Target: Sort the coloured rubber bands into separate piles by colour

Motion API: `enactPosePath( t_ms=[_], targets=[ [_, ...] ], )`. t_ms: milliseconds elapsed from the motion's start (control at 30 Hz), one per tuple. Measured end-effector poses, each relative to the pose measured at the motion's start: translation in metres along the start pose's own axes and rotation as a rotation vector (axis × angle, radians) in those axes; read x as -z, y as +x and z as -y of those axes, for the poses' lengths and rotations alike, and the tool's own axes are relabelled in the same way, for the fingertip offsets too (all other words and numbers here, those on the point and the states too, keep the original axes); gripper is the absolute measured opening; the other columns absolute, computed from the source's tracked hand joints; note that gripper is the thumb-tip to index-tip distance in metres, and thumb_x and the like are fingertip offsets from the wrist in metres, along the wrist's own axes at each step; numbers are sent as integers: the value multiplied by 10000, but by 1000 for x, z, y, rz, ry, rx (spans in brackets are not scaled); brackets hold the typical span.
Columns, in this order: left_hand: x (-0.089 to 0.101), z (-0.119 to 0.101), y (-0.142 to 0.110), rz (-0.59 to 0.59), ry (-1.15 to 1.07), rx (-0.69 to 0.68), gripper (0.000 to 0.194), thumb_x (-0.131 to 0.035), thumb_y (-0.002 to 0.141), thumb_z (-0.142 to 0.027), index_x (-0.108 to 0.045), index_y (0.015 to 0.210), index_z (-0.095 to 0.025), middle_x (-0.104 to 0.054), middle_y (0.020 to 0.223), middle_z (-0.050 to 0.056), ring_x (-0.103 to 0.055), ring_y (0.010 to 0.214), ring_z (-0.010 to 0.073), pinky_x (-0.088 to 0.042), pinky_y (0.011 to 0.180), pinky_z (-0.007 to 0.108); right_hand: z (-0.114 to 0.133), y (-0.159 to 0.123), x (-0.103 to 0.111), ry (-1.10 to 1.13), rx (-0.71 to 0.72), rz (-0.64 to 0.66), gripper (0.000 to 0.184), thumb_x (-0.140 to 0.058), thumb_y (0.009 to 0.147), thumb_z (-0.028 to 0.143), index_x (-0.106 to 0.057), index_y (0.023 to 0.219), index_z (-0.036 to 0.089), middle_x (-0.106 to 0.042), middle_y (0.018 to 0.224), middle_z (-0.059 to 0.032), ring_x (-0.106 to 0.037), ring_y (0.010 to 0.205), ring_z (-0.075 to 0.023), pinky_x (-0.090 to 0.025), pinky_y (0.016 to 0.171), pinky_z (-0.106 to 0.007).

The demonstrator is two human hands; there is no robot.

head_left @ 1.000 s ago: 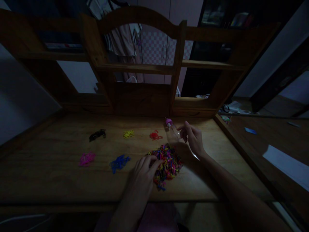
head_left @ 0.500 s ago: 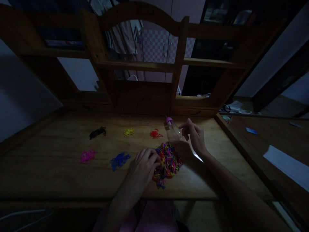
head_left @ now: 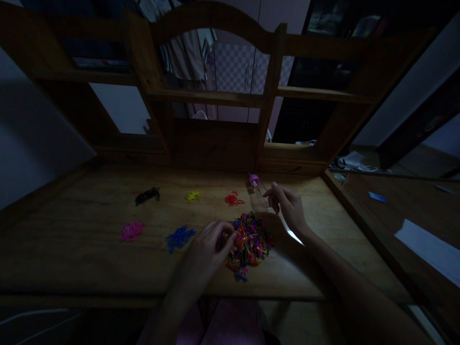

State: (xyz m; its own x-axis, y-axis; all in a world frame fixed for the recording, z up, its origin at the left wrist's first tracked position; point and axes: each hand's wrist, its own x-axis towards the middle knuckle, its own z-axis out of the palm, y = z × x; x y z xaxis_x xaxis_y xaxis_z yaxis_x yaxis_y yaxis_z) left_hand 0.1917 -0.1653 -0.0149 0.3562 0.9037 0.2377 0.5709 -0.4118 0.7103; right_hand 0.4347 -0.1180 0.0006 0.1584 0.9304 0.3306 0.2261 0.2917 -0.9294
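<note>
A mixed pile of small coloured rubber bands [head_left: 251, 242] lies on the wooden desk [head_left: 108, 268]. At its left edge is my left hand [head_left: 210, 244], thumb and fingertips pinched together; a trace of yellow shows by the fingers, but what they hold is unclear. My right hand [head_left: 289, 206] hovers above the desk, right of a clear bottle with a pink cap [head_left: 254, 180]. Its fingers are loosely bent, tips apart, with nothing visible in them. Separate little heaps are black [head_left: 147, 195], yellow [head_left: 193, 195], red [head_left: 234, 199], pink [head_left: 132, 231] and blue [head_left: 179, 238].
A wooden shelf frame [head_left: 215, 99] with drawers rises along the back of the desk. On the right, a lower brown surface carries a white paper [head_left: 429, 247] and a blue card [head_left: 377, 197]. The desk's front edge runs close to my lap.
My left hand has drawn back slightly left from the pile, its thumb and fingers now pinched in plain sight. My right hand has shifted a little, its fingers more bent.
</note>
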Motion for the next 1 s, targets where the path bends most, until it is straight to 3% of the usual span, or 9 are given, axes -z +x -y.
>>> enactPosePath(
  t_ms=[100, 233, 367, 533, 700, 1000],
  targets=[
    [-2, -1, 0, -26, -94, 91, 117, -515, 944, -327, -596, 933, -243, -673, 942, -13, -650, 858, 158, -486, 764, 265, 9, -5, -5, -66, 0, 150, 307, -592, 915, 436, -702, 823, 165, -580, 631, 8, -505, 536, -98, -366, 495, -218],
    [-3, -3, 1, -50, -156, 153, 102, -545, 924, -325, -611, 936, -248, -699, 931, -24, -678, 857, 156, -506, 733, 244, 18, -18, -21, -111, 85, 493, 224, -693, 848, 399, -737, 956, 208, -694, 870, -31, -607, 747, -135, -456, 635, -237],
    [-3, -5, 2, -83, -142, 139, 74, -588, 890, -290, -636, 915, -240, -713, 906, -17, -685, 853, 164, -516, 730, 244, 14, -28, -34, -16, 1, 687, 304, -718, 820, 429, -732, 985, 174, -685, 786, -18, -604, 678, -124, -459, 593, -223],
    [-3, -3, 2, -157, -344, 223, 141, -631, 864, -335, -644, 956, -229, -730, 919, 1, -707, 851, 171, -561, 719, 247, 6, -25, -33, 132, -135, 678, 252, -723, 821, 388, -741, 948, 170, -728, 903, -52, -669, 789, -149, -531, 707, -261],
    [-4, 2, 2, -146, -468, 235, 168, -659, 845, -309, -664, 994, -232, -739, 959, 12, -712, 900, 182, -586, 787, 278, 8, -23, -31, 126, -146, 621, 198, -751, 792, 348, -758, 897, 181, -737, 851, -45, -671, 720, -138, -544, 670, -260],
    [-2, -8, 0, -198, -201, 62, 271, -698, 831, -257, -681, 1099, -291, -730, 993, -19, -697, 875, 169, -564, 802, 268, 9, -24, -32, 68, -84, 647, 193, -719, 822, 357, -758, 889, 181, -740, 839, -43, -670, 735, -148, -534, 673, -267]
  ],
)
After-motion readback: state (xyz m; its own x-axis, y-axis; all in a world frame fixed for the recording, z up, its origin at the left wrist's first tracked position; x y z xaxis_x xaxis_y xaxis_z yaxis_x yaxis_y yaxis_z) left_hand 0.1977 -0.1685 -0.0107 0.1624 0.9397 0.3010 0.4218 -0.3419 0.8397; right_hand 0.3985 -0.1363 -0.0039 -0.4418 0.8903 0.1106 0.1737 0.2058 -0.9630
